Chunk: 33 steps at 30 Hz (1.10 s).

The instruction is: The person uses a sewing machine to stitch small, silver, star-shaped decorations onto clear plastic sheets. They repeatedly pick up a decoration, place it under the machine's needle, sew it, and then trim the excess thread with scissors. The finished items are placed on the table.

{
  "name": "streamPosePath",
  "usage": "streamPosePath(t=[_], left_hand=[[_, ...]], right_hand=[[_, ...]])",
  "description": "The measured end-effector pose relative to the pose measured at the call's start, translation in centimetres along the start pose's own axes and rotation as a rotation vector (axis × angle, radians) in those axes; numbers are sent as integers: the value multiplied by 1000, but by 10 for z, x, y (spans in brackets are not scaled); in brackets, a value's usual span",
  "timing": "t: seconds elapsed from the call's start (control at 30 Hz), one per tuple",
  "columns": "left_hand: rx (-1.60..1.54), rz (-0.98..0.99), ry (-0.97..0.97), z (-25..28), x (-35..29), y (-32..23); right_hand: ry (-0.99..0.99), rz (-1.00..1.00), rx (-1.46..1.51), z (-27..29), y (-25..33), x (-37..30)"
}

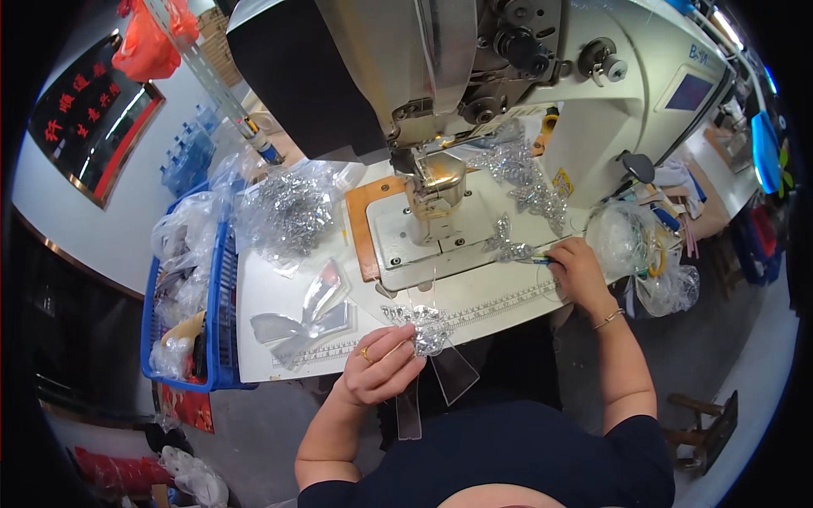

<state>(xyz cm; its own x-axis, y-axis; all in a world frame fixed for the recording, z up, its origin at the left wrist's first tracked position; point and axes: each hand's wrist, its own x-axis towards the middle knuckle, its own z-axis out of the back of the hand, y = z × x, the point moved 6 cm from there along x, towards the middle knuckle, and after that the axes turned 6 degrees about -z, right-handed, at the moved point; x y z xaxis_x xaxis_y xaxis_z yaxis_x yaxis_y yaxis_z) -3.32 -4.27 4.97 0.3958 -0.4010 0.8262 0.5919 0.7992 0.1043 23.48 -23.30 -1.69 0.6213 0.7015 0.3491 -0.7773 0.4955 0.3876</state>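
At the table's front edge my left hand (383, 366) is closed on a glittery silver bow (430, 327). Two clear, flat tails (456, 373) hang from the bow over the edge. My right hand (577, 269) rests by the right end of a ruler strip (508, 300), its fingers closed on a small blue-and-yellow tool (542, 258) whose kind is partly hidden. Touching or right beside that tool lies another silver glitter piece (506, 240). Ahead of both hands stands a sewing machine (436, 199) with a white plate (398, 265).
Clear bow-shaped pieces (309, 317) lie on the left of the white table (262, 268). Behind them sits a heap of silver pieces (292, 207) in plastic. A blue basket (222, 313) borders the table's left side. More silver pieces (533, 182) lie beneath the machine arm; a wooden stool (703, 432) stands lower right.
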Motion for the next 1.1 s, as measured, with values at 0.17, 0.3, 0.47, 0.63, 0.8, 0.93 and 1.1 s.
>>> streamPosePath(t=[0.17,0.3,0.47,0.63,0.8,0.93,1.1], left_hand=[[88,-147,168,-6,-6,-11],[51,-176,203,-8,-4,-11],[11,-182,201,-14,0,-7],[-3,-162,174,-12,3,-10],[-7,-144,163,-9,5,-9],[-9,-160,156,-11,6,-12],[-8,-150,141,-11,3,-13]], right_hand=[[-146,-29,-153,5,-15,-4],[-488,-291,439,31,-9,-13],[38,121,445,19,115,-15],[-120,350,233,21,150,-11],[-112,375,266,15,154,-13],[-141,380,272,10,160,-14],[-122,286,319,5,155,-16]])
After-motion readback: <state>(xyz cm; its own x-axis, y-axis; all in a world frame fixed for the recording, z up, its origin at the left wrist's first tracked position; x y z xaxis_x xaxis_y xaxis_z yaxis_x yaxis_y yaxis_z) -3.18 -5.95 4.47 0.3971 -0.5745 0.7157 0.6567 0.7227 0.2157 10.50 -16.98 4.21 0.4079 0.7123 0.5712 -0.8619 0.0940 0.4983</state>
